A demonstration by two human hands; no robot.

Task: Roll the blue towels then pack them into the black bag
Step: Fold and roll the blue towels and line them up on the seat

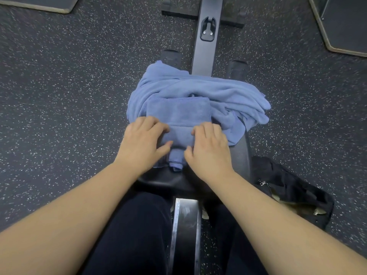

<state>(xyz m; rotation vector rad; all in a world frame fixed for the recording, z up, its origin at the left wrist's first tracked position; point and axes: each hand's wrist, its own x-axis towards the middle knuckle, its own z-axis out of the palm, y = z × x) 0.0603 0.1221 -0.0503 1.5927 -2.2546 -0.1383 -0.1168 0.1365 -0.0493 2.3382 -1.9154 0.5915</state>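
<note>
Sitting astride the black padded bench [241, 153], you have both hands down on the folded blue terry towel [178, 116] lying on its seat. Your left hand [144, 142] rests on the towel's left side, fingers bent over the rolled near part and thumb reaching toward the middle, curled around the roll. Between your hands the small rolled end of the towel [175, 158] shows, hanging just over the seat's near edge. Your right hand [208, 148] mirrors the other on the right side, fingers curved over the roll and thumb tucked in beside it. Beyond and to the right, a loose heap of blue towels [218, 90] lies crumpled on the bench. The soft black fabric bag [288, 185] sits on the speckled dark rubber floor [59, 96], just right of the bench, its top open.
</note>
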